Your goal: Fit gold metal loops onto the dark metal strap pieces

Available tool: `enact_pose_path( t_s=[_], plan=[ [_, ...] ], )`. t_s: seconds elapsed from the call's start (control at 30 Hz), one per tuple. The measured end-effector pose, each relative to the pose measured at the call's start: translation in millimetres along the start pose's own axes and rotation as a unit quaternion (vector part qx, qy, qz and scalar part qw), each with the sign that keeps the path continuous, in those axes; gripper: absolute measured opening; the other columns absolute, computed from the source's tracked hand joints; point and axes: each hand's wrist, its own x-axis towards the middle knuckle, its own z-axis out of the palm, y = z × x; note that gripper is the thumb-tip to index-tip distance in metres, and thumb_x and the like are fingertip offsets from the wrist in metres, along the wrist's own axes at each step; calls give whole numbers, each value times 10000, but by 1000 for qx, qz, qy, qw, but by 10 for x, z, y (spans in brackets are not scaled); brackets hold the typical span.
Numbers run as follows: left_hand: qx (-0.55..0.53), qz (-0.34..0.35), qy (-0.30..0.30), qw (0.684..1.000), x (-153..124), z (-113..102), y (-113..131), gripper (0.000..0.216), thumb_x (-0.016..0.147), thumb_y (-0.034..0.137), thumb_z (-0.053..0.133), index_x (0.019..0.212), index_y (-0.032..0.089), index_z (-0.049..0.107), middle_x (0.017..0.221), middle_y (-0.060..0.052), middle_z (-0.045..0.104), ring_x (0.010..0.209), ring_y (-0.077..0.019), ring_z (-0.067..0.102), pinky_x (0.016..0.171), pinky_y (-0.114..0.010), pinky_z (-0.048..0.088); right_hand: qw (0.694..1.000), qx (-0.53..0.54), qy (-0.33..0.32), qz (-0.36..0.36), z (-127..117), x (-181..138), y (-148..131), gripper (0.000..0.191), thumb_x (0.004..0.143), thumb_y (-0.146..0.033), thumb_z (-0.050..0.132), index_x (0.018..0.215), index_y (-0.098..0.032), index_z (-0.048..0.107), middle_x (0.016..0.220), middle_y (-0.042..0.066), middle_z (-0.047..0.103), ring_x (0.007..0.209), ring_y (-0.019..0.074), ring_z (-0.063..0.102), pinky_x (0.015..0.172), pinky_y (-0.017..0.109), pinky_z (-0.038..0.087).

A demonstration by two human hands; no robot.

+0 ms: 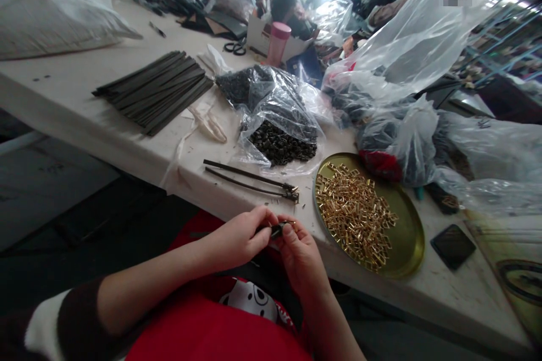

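Both of my hands meet just below the table's front edge, above my red lap. My left hand [241, 237] pinches the end of a dark strap piece [276, 230]. My right hand [298, 251] pinches the same piece from the other side, and a small gold bit shows at its tip. Two finished dark straps with metal ends [249, 179] lie on the table just beyond my hands. To the right stands a round gold tray [409, 237] with several small gold buckles [353, 211] heaped in it.
A stack of dark flat strips [156, 90] lies at the left. Clear plastic bags of small dark metal parts [279, 144] sit in the middle, with larger bags [402, 51] behind. A black phone [453, 245] lies right of the tray. A pink cup [278, 42] and scissors [235, 48] stand further back.
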Motion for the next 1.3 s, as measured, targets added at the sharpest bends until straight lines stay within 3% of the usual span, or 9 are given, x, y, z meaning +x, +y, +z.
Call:
enact_pose_path(
  t_s=[0.13,0.27,0.4,0.5,0.6,0.77,0.97,1.1,1.3],
  plan=[
    [64,-30,8,997,-10,29,2,130,784,278,470,867,186,509,732,-3,594,641,-145,539,571,-227,374,1000,-4,28,7,13,-23,3,314,716,-385,628,964,-239,502,747,-14,616,599,130,577,573,259,461],
    [100,-46,5,994,37,49,-28,139,805,301,438,776,186,511,704,-1,579,637,-148,522,551,-228,342,996,-78,39,-11,-14,-48,9,298,705,-368,637,924,-241,478,734,-36,572,607,111,542,573,228,434],
    [44,-56,-66,995,64,-1,-28,120,773,283,467,727,175,497,681,17,560,631,-132,502,534,-207,342,980,-195,-20,-21,-59,-49,-35,284,655,-346,671,821,-217,479,637,-65,494,530,85,448,490,190,362],
    [-2,-87,-113,990,72,-44,-21,124,770,286,454,733,171,485,627,32,534,580,-117,491,498,-195,341,971,-234,-40,-22,-92,-30,-77,205,704,-337,613,750,-202,466,566,-78,415,477,66,362,442,179,294],
    [-46,-128,-145,980,87,-75,-1,120,766,282,440,739,169,472,609,34,534,569,-119,510,484,-194,358,971,-237,-35,-19,-108,-8,-99,180,729,-328,577,737,-199,453,559,-76,420,467,64,352,433,180,279],
    [-101,-170,-163,967,140,-100,14,122,751,284,476,734,164,467,600,34,540,573,-122,536,494,-203,389,981,-177,-83,15,-119,10,-88,193,783,-371,521,747,-196,448,530,-79,408,456,62,335,434,182,266],
    [-244,-170,-153,942,193,-125,-174,276,778,328,508,992,161,459,850,-15,612,682,-123,603,534,-207,411,986,-167,-4,-5,-186,33,-60,212,818,-397,493,764,-206,418,476,-95,377,423,62,311,409,180,235],
    [-263,-193,-151,933,216,-105,-284,266,757,355,556,914,146,506,806,-20,643,637,-112,603,521,-201,390,989,-142,31,-8,-168,50,-3,219,818,-410,490,764,-217,404,460,-105,341,402,62,289,387,176,215],
    [-231,-173,-103,952,222,-8,-241,203,719,298,591,835,140,541,692,15,620,636,-117,591,593,-236,435,973,-208,89,-41,-110,20,95,245,808,-440,481,758,-206,426,500,-89,358,415,72,322,397,190,271]
  ],
)
